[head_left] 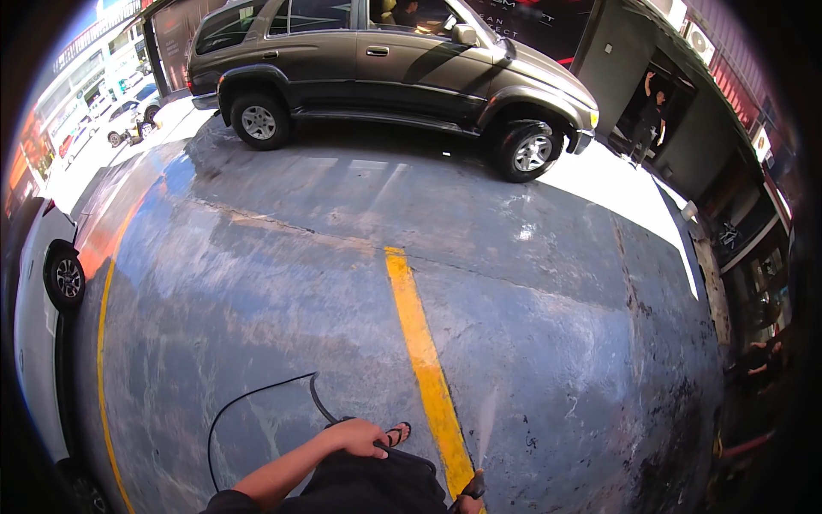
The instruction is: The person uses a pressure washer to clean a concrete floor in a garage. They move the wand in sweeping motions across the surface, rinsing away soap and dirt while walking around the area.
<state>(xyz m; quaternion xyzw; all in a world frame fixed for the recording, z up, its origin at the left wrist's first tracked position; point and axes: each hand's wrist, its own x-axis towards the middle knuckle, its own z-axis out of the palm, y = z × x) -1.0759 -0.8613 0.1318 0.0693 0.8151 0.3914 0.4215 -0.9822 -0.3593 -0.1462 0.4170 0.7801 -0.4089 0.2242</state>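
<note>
My left hand (358, 437) is closed in front of my dark clothing, with a black hose (318, 401) running up from the floor into it. The grip itself is partly hidden. Low in the view, my right hand (469, 506) wraps round a dark spray gun (475, 485), and only part of that hand shows. A thin white spray of water (488, 424) shoots forward from the nozzle, over the floor just right of a yellow painted line (417, 343). The rest of the hose loops across the floor to my left.
A brown SUV (377, 77) stands across the far side, with someone inside. A light-coloured car (43, 317) is at the left edge. At the far right a person in dark clothes (652, 116) stands by a doorway, one arm raised. My sandalled foot (398, 434) is beside the yellow line.
</note>
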